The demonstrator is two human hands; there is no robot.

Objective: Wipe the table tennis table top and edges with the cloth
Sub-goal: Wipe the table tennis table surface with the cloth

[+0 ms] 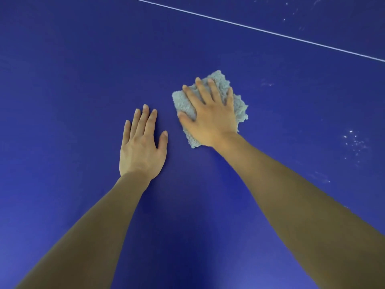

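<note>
Fluffy grey cloth bunched flat on blue table top

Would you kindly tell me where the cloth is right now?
In the head view the cloth lies right of centre on the table top, pressed under the right hand, beside the left hand.

The right hand presses flat on a fuzzy grey cloth on the blue table, and the left hand lies flat beside it.

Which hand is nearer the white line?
Right. The right hand presses the cloth below the line; the left hand lies flat on the table further back.
</note>
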